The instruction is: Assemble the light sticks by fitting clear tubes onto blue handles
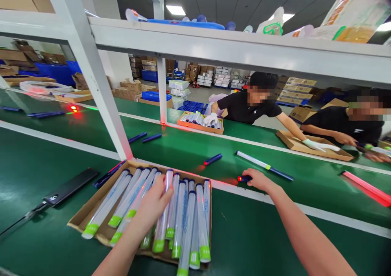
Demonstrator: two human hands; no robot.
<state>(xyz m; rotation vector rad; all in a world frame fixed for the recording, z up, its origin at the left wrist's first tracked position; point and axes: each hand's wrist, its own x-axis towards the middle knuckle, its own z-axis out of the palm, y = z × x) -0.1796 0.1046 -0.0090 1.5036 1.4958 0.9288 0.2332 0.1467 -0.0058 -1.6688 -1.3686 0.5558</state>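
Observation:
A shallow cardboard box (80, 210) on the green surface holds several clear plastic tubes with lime-green ends and dark blue caps. Over it, my left hand (154, 196) is closed around the upper part of one tube (161, 227). To the right, my right hand (256, 179) grips a short dark blue torch (244, 179) whose end glows red; the fingers hide its other end. Just beyond, another dark blue torch (213, 159) with a red-lit end lies on the belt. A white tube with a dark blue handle (264, 166) lies past my right hand.
A black flat device (71, 186) with a cable lies left of the box. A white post (100, 80) rises behind it to a shelf (214, 39). Across the belt (183, 149), two people work beside cardboard boxes. A red-lit tube (366, 188) lies at right.

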